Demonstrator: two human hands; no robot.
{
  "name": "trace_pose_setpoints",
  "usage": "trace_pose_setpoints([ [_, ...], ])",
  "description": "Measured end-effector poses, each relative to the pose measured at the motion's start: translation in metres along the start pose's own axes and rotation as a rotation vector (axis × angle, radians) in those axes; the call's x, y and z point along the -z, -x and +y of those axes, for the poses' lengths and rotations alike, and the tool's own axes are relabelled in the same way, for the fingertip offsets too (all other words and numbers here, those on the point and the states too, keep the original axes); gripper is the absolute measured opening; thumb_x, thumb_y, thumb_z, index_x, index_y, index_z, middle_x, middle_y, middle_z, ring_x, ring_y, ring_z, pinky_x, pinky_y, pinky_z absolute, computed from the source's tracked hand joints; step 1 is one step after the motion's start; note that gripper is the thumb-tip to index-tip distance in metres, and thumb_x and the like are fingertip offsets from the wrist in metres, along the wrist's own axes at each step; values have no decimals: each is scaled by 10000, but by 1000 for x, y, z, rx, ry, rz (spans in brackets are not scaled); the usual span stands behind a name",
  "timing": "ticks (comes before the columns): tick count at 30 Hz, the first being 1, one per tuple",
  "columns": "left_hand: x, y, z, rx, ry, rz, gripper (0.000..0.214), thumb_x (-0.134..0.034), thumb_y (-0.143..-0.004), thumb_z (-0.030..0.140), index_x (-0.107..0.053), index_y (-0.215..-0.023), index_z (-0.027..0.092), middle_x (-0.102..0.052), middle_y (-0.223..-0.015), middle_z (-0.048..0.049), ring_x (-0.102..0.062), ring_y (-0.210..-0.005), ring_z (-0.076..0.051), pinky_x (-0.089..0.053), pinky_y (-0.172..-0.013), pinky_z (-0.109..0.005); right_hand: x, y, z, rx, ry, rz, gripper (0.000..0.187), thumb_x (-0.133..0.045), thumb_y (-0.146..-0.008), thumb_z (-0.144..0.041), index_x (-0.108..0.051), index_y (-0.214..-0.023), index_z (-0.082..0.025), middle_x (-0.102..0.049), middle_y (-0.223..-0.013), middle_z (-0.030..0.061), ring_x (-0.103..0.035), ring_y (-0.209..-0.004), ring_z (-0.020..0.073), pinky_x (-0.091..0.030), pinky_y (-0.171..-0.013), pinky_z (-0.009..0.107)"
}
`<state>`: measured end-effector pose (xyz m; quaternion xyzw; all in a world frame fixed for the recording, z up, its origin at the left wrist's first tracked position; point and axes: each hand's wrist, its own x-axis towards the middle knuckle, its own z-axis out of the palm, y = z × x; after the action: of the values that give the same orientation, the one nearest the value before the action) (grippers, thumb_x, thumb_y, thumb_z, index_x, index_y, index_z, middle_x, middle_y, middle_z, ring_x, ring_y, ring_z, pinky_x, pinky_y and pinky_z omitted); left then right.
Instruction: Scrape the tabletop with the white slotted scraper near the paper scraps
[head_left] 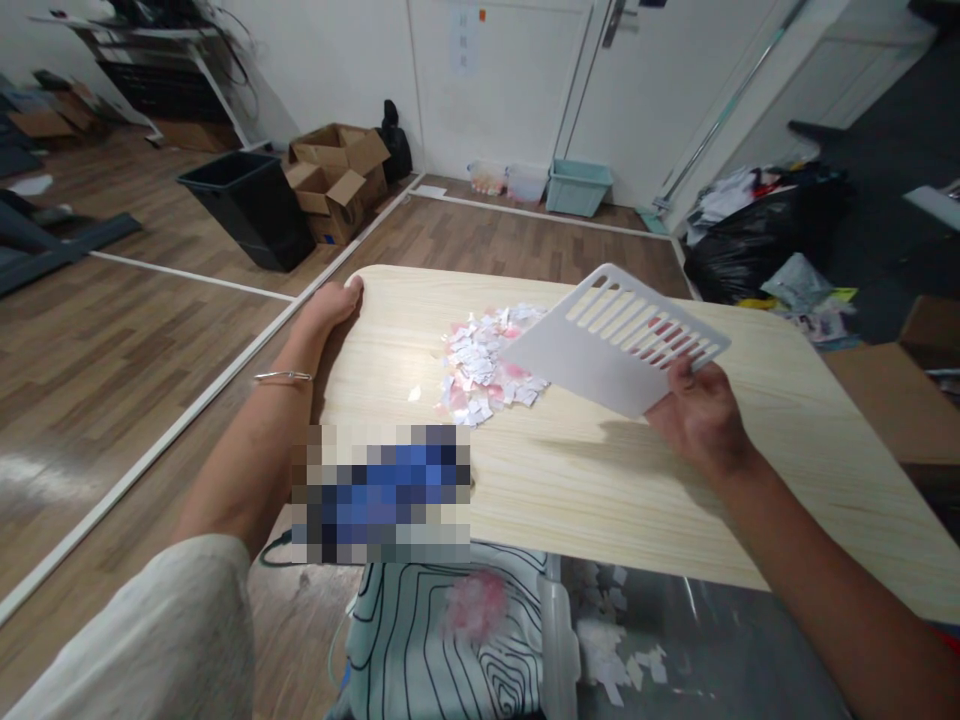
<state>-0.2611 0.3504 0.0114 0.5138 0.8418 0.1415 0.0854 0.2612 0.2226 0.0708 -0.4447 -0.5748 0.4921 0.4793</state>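
Observation:
A light wooden table (600, 480) lies in front of me with a pile of white and pink paper scraps (487, 362) near its far middle. My right hand (701, 410) is closed on the slotted end of a flat white plastic scraper (607, 340), held tilted just above the table at the right edge of the pile. My left hand (334, 300) grips the table's far left corner, fingers curled over the edge, with a thin bracelet on the wrist. A single small scrap (414, 394) lies apart, left of the pile.
A clear bin (637, 640) holding paper scraps sits below the table's near edge, beside a striped cloth (442, 650). A black bin (251, 205), open cardboard boxes (337, 175), a teal crate (577, 185) and black rubbish bags (757, 240) stand on the wooden floor beyond.

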Motion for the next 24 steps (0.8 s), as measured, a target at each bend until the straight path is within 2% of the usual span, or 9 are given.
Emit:
trace_pose_setpoints([
  [4,-1,-1,-1,25,-11,-11,866,-334,-1083,729,-838,-1265,49,-837,-1268,-329,-769,-1337,-479,-600,-1112,-489,0,1,-1,19,-39,5,466,-965,-752,-739,-770,-835,-324,-824,-879,97,-826,-974,400,-682,-835,580],
  [7,-4,-6,-5,14,-17,-53,824,-303,-1100,632,-840,-1265,29,-823,-1317,-335,-760,-1364,-465,-588,-1139,-465,1,2,-6,16,-55,26,415,-1000,-720,-641,-741,-773,-321,-817,-820,78,-817,-882,388,-675,-817,571],
  [9,-6,-9,-8,12,-18,-76,820,-289,-1102,603,-842,-1261,19,-812,-1344,-341,-755,-1375,-462,-583,-1150,-454,2,2,-9,26,-17,59,353,-997,-728,-559,-745,-802,-323,-805,-787,67,-805,-836,368,-665,-800,540],
  [12,-7,-12,-10,18,-6,-87,832,-296,-1096,638,-852,-1249,38,-815,-1337,-338,-756,-1372,-467,-587,-1146,-455,4,-1,-9,115,76,187,313,-950,-763,-484,-744,-912,-303,-791,-780,62,-790,-812,340,-643,-786,491],
  [16,-6,-10,-8,30,15,-70,873,-319,-1078,707,-855,-1272,46,-818,-1327,-343,-738,-1401,-490,-594,-1146,-490,13,-7,0,249,64,362,310,-878,-828,-479,-656,-971,-316,-761,-766,57,-748,-767,332,-595,-702,465],
  [20,-1,-4,-3,32,18,-55,901,-333,-1053,750,-862,-1256,50,-833,-1274,-338,-759,-1353,-500,-610,-1121,-507,18,-11,5,300,59,407,282,-864,-850,-423,-611,-930,-326,-732,-765,41,-711,-714,305,-570,-665,451],
  [24,-1,-3,-3,-14,24,-15,907,-348,-1039,776,-866,-1249,62,-853,-1187,-319,-780,-1288,-516,-625,-1083,-536,12,-10,5,312,93,425,291,-888,-821,-376,-614,-896,-313,-737,-796,26,-732,-705,274,-621,-719,440],
])
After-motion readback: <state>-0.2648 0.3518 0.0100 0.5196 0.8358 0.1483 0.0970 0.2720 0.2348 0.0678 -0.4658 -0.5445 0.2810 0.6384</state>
